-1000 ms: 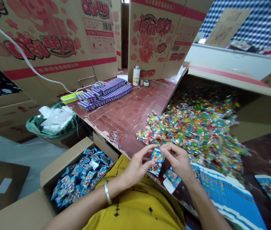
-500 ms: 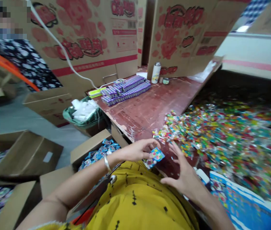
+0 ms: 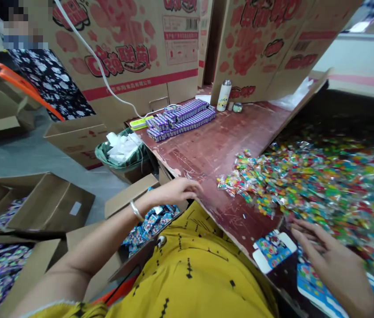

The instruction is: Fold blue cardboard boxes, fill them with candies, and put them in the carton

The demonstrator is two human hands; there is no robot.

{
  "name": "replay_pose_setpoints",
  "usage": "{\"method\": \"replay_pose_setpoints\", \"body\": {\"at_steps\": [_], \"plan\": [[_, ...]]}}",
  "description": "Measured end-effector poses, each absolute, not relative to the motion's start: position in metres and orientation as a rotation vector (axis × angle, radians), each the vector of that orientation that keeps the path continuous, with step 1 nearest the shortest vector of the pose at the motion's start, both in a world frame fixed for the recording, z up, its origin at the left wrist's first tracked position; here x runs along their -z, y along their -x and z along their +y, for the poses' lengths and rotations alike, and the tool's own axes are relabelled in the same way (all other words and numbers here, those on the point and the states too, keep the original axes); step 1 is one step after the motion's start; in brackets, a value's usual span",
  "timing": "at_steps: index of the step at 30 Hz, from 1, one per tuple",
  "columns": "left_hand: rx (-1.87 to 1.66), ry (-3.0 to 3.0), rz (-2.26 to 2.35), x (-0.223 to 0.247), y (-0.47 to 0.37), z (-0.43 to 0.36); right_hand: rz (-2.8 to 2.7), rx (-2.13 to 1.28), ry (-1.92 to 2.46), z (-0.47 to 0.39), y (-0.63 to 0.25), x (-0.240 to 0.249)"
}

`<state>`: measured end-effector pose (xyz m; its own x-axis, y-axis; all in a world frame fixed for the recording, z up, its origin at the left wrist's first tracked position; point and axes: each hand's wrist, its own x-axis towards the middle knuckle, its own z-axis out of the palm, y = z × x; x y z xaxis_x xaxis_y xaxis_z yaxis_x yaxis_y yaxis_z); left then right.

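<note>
I have the left hand hanging near the table edge, its fingers loosely bent, with nothing visible between them. Its wrist crosses the open carton of blue packets, which stands below the table, probably so that things drop in easily from that side. My right hand leans over the flat blue cartons, apparently laid there for reach. Its fingers bend forward at the edge of the wrapped candies; blur means I cannot tell whether they pinch anything. I take the candies to be heaped loose so that pieces come away freely.

The small blue box lies on the table with a white flap out, just beside the right fingertips on their near-left side, and well apart from the left fingers. Neither of my 2 hands appears to touch it
</note>
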<state>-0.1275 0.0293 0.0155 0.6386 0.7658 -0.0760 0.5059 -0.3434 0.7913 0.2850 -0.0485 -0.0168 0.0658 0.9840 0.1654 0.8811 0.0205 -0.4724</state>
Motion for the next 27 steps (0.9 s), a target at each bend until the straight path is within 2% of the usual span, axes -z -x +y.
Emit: {"method": "replay_pose_setpoints", "body": {"at_steps": [4,7,10,14,27], "plan": [[-0.506,-2.211,0.723,-0.002,0.044,0.010,-1.790,-0.231,2.151,-0.061,-0.314,0.025],[-0.424,-2.502,0.394,0.020,-0.013,-0.014,-1.874,-0.254,2.140,-0.063,-0.315,0.033],[-0.374,-2.743,0.287,0.039,-0.045,-0.030,-2.026,-0.247,2.131,-0.060,-0.305,0.040],[-0.331,-2.851,0.329,0.046,-0.051,-0.035,-2.108,-0.219,2.224,-0.055,-0.287,0.046],[-0.340,-2.872,0.337,0.040,-0.047,-0.039,-1.896,-0.484,2.327,-0.045,-0.281,0.047]]}}
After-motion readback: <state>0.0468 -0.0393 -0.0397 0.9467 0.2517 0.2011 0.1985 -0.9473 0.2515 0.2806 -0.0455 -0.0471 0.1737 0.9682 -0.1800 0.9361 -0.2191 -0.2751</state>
